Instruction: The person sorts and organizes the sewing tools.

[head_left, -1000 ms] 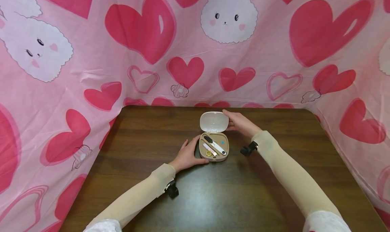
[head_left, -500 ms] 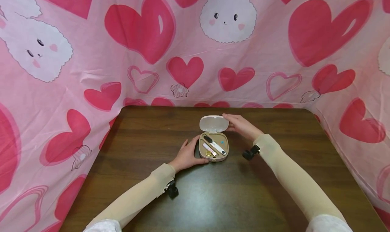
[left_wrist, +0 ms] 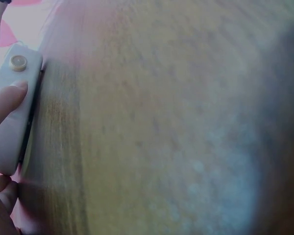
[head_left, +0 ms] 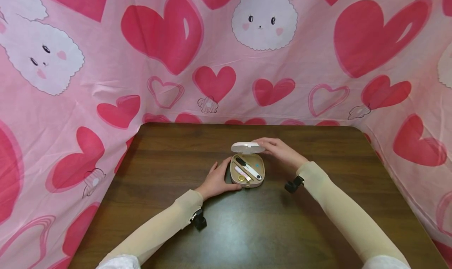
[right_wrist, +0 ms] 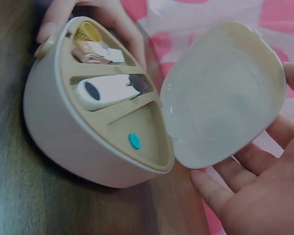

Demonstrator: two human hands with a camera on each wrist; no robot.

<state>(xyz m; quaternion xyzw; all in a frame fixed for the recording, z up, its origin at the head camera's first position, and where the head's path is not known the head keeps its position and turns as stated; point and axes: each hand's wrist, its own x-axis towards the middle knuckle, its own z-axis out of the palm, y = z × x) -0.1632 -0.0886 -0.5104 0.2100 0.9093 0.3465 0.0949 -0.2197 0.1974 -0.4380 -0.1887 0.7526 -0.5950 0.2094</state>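
A small white sewing box [right_wrist: 59, 122] with a beige divided insert stands on the table. My left hand [head_left: 215, 182] grips its left side, the thumb along the front wall near a round catch [left_wrist: 18, 62]. The hinged lid [right_wrist: 220, 93] leans partway down over the back, and my right hand [head_left: 282, 151] holds it by its right edge, fingers behind it. Inside lie a gold thimble [right_wrist: 88, 31], a small pale pink-and-white piece [right_wrist: 100, 53], a white tool with a dark end [right_wrist: 108, 90] and a blue button [right_wrist: 134, 141] in separate compartments, thimble and pink piece sharing one.
The brown wooden table [head_left: 169, 155] reaches back to a pink cloth [head_left: 300, 61] printed with hearts and rabbits, which hangs at the back and both sides. A black wrist camera [head_left: 199, 220] sits on each sleeve.
My right hand has swung the lid from upright forward and down toward the box, lowering as it goes. The left hand and the box have stayed in place.
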